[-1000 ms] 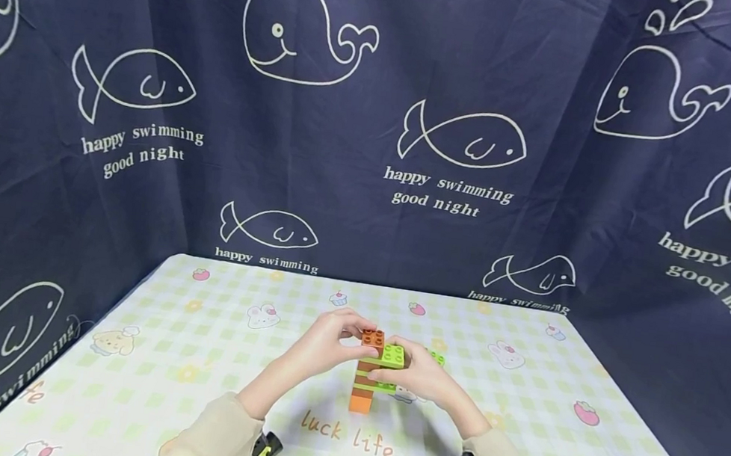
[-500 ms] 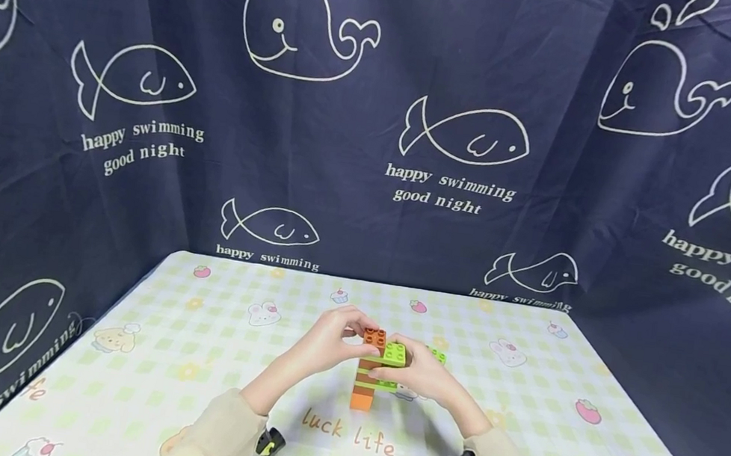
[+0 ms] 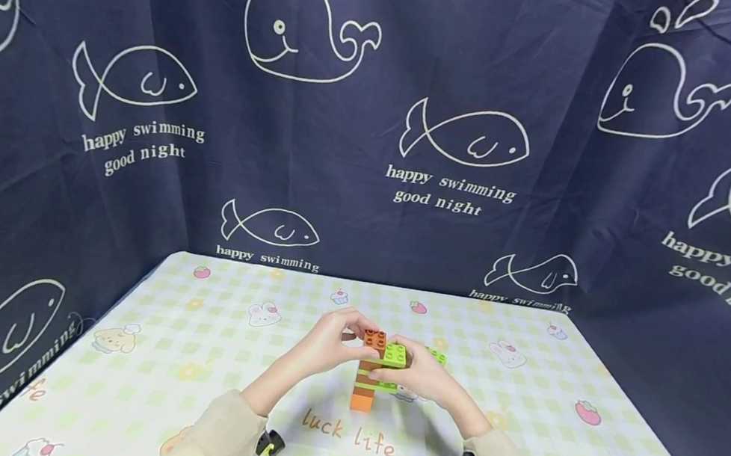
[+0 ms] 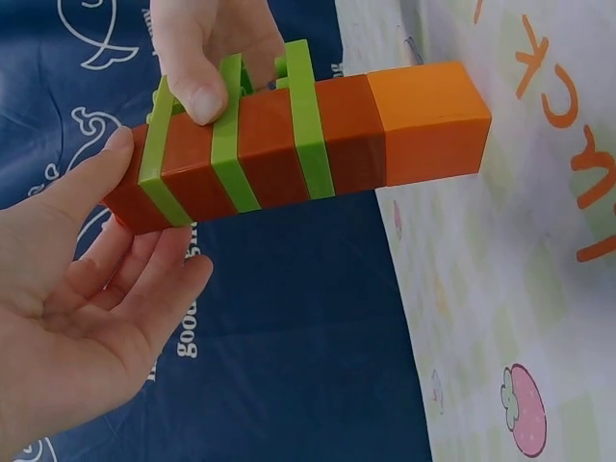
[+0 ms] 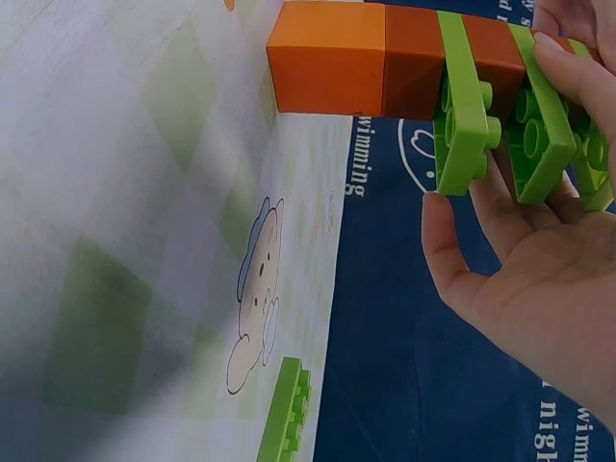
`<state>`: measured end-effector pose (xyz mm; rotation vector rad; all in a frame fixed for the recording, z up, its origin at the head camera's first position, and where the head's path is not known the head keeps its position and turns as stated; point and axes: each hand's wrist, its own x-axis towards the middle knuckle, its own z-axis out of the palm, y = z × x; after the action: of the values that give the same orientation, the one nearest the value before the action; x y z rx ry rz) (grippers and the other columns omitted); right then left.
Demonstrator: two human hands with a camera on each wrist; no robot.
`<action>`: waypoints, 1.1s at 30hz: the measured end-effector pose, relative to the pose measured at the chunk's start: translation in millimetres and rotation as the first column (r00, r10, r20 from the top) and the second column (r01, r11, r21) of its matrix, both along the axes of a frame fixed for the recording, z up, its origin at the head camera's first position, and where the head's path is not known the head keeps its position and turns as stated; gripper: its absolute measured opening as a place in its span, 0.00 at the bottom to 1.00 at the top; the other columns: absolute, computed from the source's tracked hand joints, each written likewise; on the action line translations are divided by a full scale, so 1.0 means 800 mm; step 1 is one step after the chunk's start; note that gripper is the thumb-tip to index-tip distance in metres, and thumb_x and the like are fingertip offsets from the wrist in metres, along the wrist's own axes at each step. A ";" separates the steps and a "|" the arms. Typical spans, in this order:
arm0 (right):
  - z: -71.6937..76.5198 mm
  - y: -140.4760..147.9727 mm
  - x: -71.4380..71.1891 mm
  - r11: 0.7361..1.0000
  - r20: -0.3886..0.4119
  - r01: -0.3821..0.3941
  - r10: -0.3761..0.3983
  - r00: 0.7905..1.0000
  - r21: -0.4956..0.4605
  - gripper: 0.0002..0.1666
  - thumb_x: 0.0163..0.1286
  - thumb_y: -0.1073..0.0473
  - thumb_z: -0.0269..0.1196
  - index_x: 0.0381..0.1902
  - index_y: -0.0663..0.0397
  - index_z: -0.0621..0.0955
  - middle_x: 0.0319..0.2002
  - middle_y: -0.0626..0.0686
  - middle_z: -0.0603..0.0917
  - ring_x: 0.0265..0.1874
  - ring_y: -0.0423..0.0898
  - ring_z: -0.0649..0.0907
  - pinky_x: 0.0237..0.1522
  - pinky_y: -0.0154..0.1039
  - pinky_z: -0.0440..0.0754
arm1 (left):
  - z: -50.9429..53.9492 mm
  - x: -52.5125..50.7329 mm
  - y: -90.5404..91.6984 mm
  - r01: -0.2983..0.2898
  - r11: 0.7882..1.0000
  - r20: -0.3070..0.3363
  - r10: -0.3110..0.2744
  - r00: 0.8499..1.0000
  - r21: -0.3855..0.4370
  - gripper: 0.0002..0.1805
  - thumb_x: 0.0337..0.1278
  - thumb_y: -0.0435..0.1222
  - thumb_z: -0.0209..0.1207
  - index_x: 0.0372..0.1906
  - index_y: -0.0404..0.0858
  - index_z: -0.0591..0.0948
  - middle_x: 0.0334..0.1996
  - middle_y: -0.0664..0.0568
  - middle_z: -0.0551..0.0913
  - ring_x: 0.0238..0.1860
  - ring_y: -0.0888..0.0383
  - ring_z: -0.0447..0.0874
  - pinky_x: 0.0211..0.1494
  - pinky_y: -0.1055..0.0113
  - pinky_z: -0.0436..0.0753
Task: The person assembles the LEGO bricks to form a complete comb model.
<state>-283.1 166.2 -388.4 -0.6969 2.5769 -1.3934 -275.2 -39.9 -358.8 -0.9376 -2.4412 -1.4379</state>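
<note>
A tower of building bricks stands upright on the table: an orange block [image 3: 362, 399] at the bottom, then reddish-brown bricks alternating with thin green plates that stick out to the right. My left hand [image 3: 328, 340] pinches the topmost brown brick [image 3: 375, 339] between thumb and fingers. From the right, my right hand [image 3: 425, 374] holds the tower, its thumb on the brown and green side near the upper green plate [image 3: 395, 354]. In the left wrist view that thumb [image 4: 205, 101] presses at the middle green plate [image 4: 234, 135]. Fingers behind the tower are partly hidden in the head view.
Another green studded piece [image 3: 437, 356] lies on the table beyond the right hand, and also shows as a green strip [image 5: 285, 414] in the right wrist view. A checked, printed cloth [image 3: 220, 377] covers the table. Dark blue curtains [image 3: 369, 198] hang around its back and sides.
</note>
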 end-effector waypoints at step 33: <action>-0.003 0.002 -0.003 1.000 0.038 -0.017 0.017 0.999 -0.020 0.24 0.54 0.47 0.71 0.47 0.47 0.78 0.39 0.47 0.83 0.37 0.44 0.80 0.42 0.39 0.77 | -0.006 -0.002 -0.001 0.007 0.999 0.045 -0.008 0.999 0.031 0.14 0.48 0.34 0.68 0.41 0.35 0.81 0.35 0.50 0.81 0.39 0.56 0.80 0.51 0.62 0.82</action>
<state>-285.6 167.9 -390.6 -0.6868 2.5256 -1.4149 -276.7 -40.8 -363.5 -0.9186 -2.4425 -1.5113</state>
